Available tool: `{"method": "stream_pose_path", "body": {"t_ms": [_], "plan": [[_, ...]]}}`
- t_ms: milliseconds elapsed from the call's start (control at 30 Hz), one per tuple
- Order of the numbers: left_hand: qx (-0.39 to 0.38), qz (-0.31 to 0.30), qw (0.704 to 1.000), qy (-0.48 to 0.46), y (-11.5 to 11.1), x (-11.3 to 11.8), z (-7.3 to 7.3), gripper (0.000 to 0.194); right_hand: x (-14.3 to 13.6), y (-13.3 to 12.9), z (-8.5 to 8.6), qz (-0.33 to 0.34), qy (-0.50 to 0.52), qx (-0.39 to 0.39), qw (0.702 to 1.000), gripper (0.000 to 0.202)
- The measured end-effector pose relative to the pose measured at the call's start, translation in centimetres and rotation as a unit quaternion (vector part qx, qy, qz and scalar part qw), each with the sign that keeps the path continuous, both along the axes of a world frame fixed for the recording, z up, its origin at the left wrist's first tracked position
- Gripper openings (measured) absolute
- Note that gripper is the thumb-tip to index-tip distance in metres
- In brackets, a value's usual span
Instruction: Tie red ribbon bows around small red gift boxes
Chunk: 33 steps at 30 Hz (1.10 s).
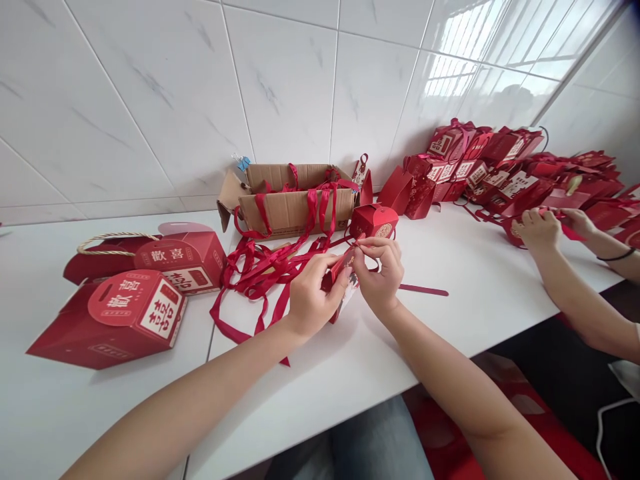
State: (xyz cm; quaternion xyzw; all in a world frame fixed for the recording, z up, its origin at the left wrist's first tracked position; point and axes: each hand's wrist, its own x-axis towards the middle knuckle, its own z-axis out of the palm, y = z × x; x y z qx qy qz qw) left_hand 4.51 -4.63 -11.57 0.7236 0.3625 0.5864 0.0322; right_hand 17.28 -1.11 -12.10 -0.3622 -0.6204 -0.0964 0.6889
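In the middle of the table a small red gift box [339, 313] stands between my two hands, mostly hidden by them. My left hand [319, 290] is closed around the box's left side near its top. With thumb and forefinger my right hand [379, 272] pinches something at the box's top, apparently a red ribbon; the fingers cover part of it. A tangle of red ribbons [250, 273] lies to the left of my hands. Just behind them sits another small red box [375, 220] with a gold round print.
A cardboard box [295, 212] with ribbons hanging over its edge stands against the tiled wall. Two larger red boxes [125, 320] are at left. Many red gift boxes [460, 160] are piled at right, where a co-worker's hands [543, 230] hold red ribbon. One ribbon strip [425, 290] lies nearby.
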Motion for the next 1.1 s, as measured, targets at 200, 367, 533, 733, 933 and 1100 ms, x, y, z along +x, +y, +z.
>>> {"method": "stream_pose_path", "body": {"t_ms": [200,367,533,733,933,1100], "plan": [[-0.010,-0.012,1.000,-0.017,0.2,-0.2,0.2,0.010,-0.3,0.0,-0.3,-0.004,-0.043,0.046,0.998,0.015],[-0.015,-0.034,0.999,-0.028,0.1,-0.4,0.0,0.012,-0.2,0.3,-0.3,-0.013,-0.051,0.071,0.996,0.014],[-0.012,-0.044,0.999,-0.024,0.1,-0.4,0.0,0.015,-0.2,0.3,-0.3,-0.017,-0.055,0.076,0.995,0.015],[-0.039,-0.041,0.998,-0.031,0.2,-0.6,0.4,0.013,-0.3,0.1,-0.3,-0.003,-0.068,0.066,0.996,0.012],[-0.092,-0.023,0.995,-0.041,0.2,-0.7,0.8,0.010,0.2,0.1,-0.2,0.048,-0.085,0.052,0.994,0.011],[-0.081,-0.014,0.996,-0.019,0.2,-0.7,1.2,0.009,0.9,-0.3,0.6,0.137,-0.084,0.015,0.987,0.008]]}}
